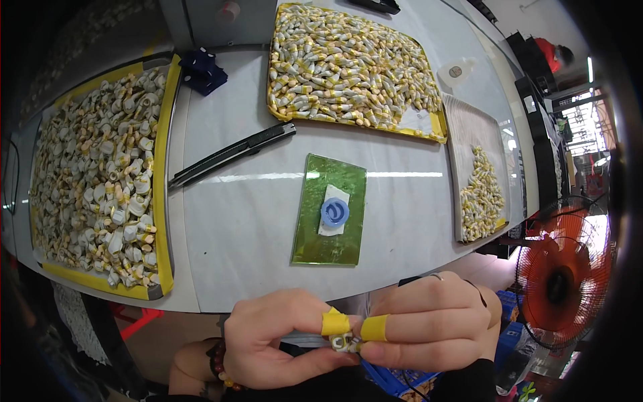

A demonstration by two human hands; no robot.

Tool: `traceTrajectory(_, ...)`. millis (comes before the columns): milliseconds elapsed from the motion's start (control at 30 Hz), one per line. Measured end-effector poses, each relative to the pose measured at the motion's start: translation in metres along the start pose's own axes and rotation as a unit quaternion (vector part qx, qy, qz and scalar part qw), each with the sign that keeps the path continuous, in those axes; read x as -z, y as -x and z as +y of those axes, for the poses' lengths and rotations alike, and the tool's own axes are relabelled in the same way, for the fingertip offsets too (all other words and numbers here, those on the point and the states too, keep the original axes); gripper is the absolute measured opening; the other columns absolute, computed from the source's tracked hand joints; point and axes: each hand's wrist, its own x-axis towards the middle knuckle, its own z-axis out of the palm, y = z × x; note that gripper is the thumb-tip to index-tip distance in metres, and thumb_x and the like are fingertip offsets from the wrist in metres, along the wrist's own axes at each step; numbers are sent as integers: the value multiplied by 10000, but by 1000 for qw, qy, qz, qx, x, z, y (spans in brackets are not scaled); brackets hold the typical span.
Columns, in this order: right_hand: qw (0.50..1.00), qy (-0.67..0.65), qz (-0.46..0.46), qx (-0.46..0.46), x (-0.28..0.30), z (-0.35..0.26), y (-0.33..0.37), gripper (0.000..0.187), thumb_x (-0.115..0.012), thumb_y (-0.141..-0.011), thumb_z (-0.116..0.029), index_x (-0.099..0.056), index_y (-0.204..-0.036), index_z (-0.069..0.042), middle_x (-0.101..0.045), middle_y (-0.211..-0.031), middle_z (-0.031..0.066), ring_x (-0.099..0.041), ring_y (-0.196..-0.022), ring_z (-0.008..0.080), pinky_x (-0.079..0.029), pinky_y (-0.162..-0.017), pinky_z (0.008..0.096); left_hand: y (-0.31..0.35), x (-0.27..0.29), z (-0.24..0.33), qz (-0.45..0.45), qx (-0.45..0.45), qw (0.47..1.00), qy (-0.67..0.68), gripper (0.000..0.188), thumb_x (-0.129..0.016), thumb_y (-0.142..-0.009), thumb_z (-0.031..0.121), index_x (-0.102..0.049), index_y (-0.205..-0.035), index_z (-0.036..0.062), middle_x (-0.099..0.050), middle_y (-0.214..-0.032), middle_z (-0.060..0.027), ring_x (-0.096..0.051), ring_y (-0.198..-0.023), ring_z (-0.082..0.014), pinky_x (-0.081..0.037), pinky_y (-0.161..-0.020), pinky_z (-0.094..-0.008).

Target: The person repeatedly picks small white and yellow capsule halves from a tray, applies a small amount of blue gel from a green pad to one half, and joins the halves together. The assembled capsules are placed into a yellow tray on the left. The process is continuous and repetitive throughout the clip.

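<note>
At the frame's lower centre, the left hand and right hand were both clamped on a small white piece, below a green plate.

In front of you spreads a pale, grey-veined bench, its glossy top catching a thin streak of light. A grey upright panel stands at its far left edge. To your right, dark shelving or stacked units run alongside, with a pale wall above. Beyond them you have a bright, barred window-like opening and a white light tube. A caged fan with orange-red blades stands over on your right, near pale flooring.
</note>
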Motion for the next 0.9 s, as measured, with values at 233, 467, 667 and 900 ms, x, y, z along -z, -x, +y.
traceTrajectory(233, 999, 38, 29, 0, 2, -8, 10, 171, -647, -737, 13, -658, -907, 28, -637, -913, 124, -603, -784, 213, -524, -660, 288, -5, -3, 2, -47, 16, 999, -21, 277, -789, -653, -4, -648, -889, -36, -661, -844, -141, -650, -714, -194, -508, -635, -263)
traceTrajectory(467, 872, 375, 271, -161, 81, 7, 32, 187, -672, -696, 14, -647, -881, 1, -630, -839, 139, -611, -767, 224, -475, -661, 295, 2, -9, 0, 46, 168, 963, 207, 394, -807, -691, 188, -560, -906, -30, -621, -781, -165, -622, -678, -195, -531, -604, -276)
traceTrajectory(667, 841, 294, 47, -451, 132, 108, 111, 232, -663, -735, -62, -643, -963, -27, -642, -934, 121, -588, -847, 267, -458, -733, 328, 9, 2, -13, -48, 185, 916, 353, 325, -719, -731, -28, -566, -1014, -77, -630, -941, -186, -633, -867, -212, -518, -785, -328)
traceTrajectory(900, 847, 383, 4, -370, 123, 135, 114, 150, -646, -740, -51, -613, -877, -1, -621, -851, 131, -577, -841, 311, -448, -752, 379, 12, 8, -15, -40, 184, 911, 368, 311, -712, -740, -22, -571, -1012, -73, -629, -943, -188, -632, -866, -221, -514, -792, -339)
